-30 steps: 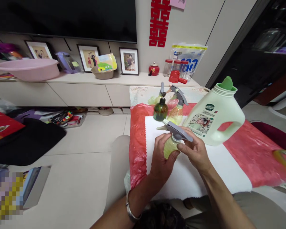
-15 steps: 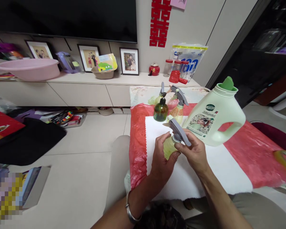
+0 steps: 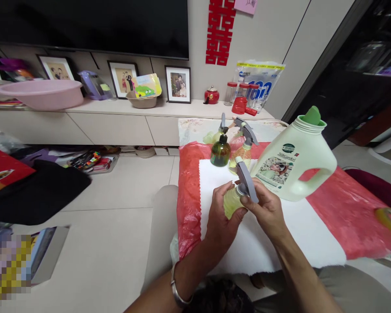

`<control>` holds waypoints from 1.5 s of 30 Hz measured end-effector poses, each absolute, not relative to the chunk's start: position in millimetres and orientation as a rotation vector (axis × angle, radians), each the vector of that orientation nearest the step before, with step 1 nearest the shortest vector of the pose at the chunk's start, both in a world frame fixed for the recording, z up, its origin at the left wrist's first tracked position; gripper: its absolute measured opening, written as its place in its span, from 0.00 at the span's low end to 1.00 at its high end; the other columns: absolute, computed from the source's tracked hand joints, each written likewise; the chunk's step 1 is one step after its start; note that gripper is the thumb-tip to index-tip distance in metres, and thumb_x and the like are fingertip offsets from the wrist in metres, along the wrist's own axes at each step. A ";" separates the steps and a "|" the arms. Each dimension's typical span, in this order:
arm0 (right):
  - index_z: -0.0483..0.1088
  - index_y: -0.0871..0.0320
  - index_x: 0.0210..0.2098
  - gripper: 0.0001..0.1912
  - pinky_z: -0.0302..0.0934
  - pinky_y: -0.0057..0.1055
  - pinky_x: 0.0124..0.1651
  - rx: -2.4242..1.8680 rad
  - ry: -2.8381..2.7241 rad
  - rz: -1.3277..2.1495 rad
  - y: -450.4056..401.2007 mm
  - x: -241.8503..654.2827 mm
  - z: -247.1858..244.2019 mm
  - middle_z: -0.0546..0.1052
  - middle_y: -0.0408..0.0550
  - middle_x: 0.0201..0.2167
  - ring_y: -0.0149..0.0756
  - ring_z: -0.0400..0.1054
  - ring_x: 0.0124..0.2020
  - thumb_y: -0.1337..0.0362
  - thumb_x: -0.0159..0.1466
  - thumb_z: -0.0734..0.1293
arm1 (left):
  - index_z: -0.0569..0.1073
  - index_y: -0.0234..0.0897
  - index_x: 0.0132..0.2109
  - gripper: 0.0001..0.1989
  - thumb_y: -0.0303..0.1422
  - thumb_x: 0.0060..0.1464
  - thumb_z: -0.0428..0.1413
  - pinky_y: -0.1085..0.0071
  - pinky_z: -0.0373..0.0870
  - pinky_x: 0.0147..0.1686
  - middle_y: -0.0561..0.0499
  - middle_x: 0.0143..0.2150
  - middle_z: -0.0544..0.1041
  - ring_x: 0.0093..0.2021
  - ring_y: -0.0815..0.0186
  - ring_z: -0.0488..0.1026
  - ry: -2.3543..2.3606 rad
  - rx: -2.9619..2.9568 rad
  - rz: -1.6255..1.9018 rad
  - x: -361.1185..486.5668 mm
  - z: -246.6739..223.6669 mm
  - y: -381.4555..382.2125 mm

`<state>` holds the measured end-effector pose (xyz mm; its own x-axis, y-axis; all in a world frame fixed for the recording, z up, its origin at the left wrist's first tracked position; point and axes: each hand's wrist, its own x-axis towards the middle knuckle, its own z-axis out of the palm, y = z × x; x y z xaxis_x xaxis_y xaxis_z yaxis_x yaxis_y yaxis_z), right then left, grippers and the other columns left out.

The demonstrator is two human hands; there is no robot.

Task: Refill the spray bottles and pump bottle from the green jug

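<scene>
My left hand [image 3: 220,217] is wrapped round the body of a small clear spray bottle [image 3: 232,202] with yellowish liquid. The fingers of my right hand [image 3: 266,206] grip the collar of its grey spray head [image 3: 246,180], which sits on the bottle's neck. Both hands are above a white cloth [image 3: 322,243]. Just beyond stand a green pump bottle [image 3: 220,153] and another spray bottle [image 3: 243,154] with a grey head. To the right is a large pale green jug [image 3: 293,161] with a green piece in its open mouth.
Red plastic sheeting [image 3: 189,208] covers the table under the cloth. Yellow tape [image 3: 389,221] lies at the right edge. Behind the table, a long cabinet [image 3: 117,126] carries a pink basin [image 3: 42,95], framed photos and red-lidded jars.
The grey spray head has turned on the bottle, its nozzle end swinging to the right and away from me. My hands have stayed in nearly the same place.
</scene>
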<state>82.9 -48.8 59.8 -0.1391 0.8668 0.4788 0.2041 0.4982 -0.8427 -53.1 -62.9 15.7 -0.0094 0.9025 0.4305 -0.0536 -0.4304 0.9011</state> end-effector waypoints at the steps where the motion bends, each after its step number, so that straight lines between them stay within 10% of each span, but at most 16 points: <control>1: 0.72 0.56 0.48 0.12 0.61 0.19 0.55 -0.934 -1.633 0.751 -48.5 82.6 58.3 0.70 0.45 0.47 0.25 0.66 0.51 0.58 0.68 0.70 | 0.63 0.42 0.63 0.28 0.34 0.59 0.62 0.52 0.64 0.65 0.43 0.62 0.69 0.64 0.55 0.67 0.924 1.479 1.545 -53.6 16.0 -62.5; 19: 0.72 0.53 0.51 0.13 0.62 0.19 0.54 -0.962 -1.642 0.768 -48.1 85.1 55.2 0.70 0.44 0.50 0.25 0.66 0.53 0.57 0.69 0.69 | 0.50 0.36 0.72 0.52 0.25 0.43 0.65 0.47 0.54 0.70 0.37 0.69 0.60 0.70 0.47 0.56 1.006 1.622 0.932 -80.1 11.0 -53.2; 45: 0.66 0.59 0.55 0.26 0.71 0.36 0.53 -0.976 -1.311 0.943 -44.6 88.7 68.7 0.70 0.53 0.53 0.37 0.70 0.51 0.50 0.65 0.72 | 0.56 0.44 0.66 0.50 0.32 0.37 0.71 0.53 0.71 0.54 0.42 0.60 0.69 0.56 0.52 0.71 0.771 1.129 0.980 -80.3 25.4 -59.8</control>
<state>88.7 -44.6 68.7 0.0398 0.9459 0.3220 -0.0039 0.3224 -0.9466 -80.3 -59.8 25.4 0.3894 0.9208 -0.0210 -0.2375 0.1224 0.9636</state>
